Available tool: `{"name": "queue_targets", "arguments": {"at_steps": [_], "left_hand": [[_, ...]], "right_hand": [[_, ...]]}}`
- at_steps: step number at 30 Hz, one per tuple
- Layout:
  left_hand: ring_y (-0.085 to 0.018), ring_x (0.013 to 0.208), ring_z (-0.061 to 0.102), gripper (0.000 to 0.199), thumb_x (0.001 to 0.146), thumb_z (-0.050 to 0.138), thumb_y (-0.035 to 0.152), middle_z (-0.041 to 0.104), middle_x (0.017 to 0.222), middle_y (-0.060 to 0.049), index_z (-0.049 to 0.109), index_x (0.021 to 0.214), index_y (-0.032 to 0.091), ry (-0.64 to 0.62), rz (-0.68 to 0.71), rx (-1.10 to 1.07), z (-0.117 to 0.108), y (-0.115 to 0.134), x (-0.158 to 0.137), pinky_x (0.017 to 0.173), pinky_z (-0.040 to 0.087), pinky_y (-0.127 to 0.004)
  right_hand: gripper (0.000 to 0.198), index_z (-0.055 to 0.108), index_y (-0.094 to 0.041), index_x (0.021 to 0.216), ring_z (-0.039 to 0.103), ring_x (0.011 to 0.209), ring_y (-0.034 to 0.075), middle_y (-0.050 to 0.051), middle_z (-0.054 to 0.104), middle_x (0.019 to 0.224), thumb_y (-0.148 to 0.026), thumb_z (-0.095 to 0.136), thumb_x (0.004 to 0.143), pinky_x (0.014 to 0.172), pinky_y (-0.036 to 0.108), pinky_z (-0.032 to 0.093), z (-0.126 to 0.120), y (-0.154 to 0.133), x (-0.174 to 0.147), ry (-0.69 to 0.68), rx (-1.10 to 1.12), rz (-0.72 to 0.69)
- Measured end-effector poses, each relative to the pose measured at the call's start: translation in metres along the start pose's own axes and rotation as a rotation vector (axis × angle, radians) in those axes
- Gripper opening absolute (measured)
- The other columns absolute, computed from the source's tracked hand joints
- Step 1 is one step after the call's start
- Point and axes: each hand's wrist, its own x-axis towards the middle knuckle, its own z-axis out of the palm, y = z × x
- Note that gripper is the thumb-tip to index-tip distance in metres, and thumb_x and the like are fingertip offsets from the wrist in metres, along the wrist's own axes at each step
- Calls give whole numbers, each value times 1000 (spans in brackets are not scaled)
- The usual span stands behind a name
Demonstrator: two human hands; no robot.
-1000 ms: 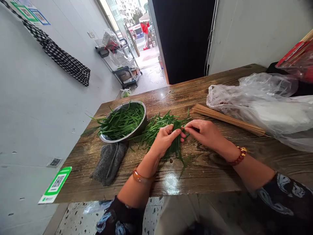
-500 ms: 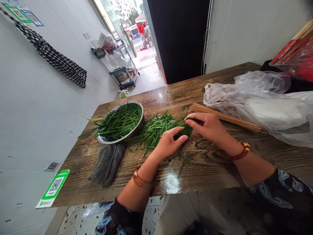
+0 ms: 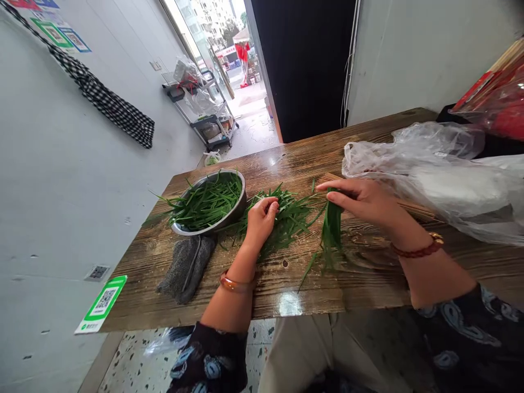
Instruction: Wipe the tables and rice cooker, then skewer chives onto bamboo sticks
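My right hand (image 3: 362,202) pinches a bunch of garlic chives (image 3: 332,226) near its upper end, and the long green leaves hang over the table. My left hand (image 3: 261,219) is closed at the loose pile of cut chives (image 3: 289,218), its fingers curled and thumb pressed in; whatever lies between the fingertips is hidden. Some leaves beside that hand are blurred. To its left stands a metal bowl (image 3: 244,199) heaped with more chives, several of which stick out over the rim. Thin wooden skewers (image 3: 417,210) lie partly behind my right hand.
A dark grey cloth item (image 3: 188,270) lies before the bowl on the wooden table (image 3: 151,295). Clear plastic bags (image 3: 442,174) cover the right side. A green QR card (image 3: 102,303) sits at the left edge. Behind the table are a wheeled cart (image 3: 204,109) and a doorway.
My hands have moved apart. The left has shifted leftward to the loose pile; the right has moved slightly right, and the bunch of chives now hangs from it alone.
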Motion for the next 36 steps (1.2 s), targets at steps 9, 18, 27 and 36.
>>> {"name": "queue_targets", "arguments": {"at_steps": [9, 18, 27, 36], "left_hand": [[-15, 77, 61, 22, 87, 55, 30, 65, 87, -5, 69, 98, 16, 147, 101, 129, -2, 6, -5, 72, 48, -26], [-18, 87, 61, 18, 90, 53, 22, 68, 93, -6, 71, 94, 20, -169, 295, 404, 12, 52, -21, 81, 47, -30], [-20, 90, 60, 16, 82, 59, 15, 62, 98, -8, 71, 91, 19, -219, 189, 717, 33, 33, -5, 85, 47, -33], [-15, 70, 51, 16, 74, 57, 10, 56, 69, -1, 60, 61, 18, -86, 59, 525, 40, 30, 9, 71, 41, -27]], "right_hand": [[26, 70, -22, 100, 65, 72, 20, 4, 74, 83, -39, 51, 94, 63, 30, 41, 28, 9, -1, -31, -287, -48], [21, 69, -18, 100, 64, 89, 23, 9, 71, 98, -27, 51, 92, 77, 33, 45, 21, 6, 1, 45, -265, -102], [16, 70, -20, 91, 51, 59, 12, 1, 71, 84, -25, 57, 85, 60, 27, 41, 8, -11, 2, 119, 109, -122], [16, 68, -18, 89, 54, 61, 12, 1, 67, 77, -28, 56, 88, 58, 25, 39, 5, -13, 2, 33, 214, -163]]}}
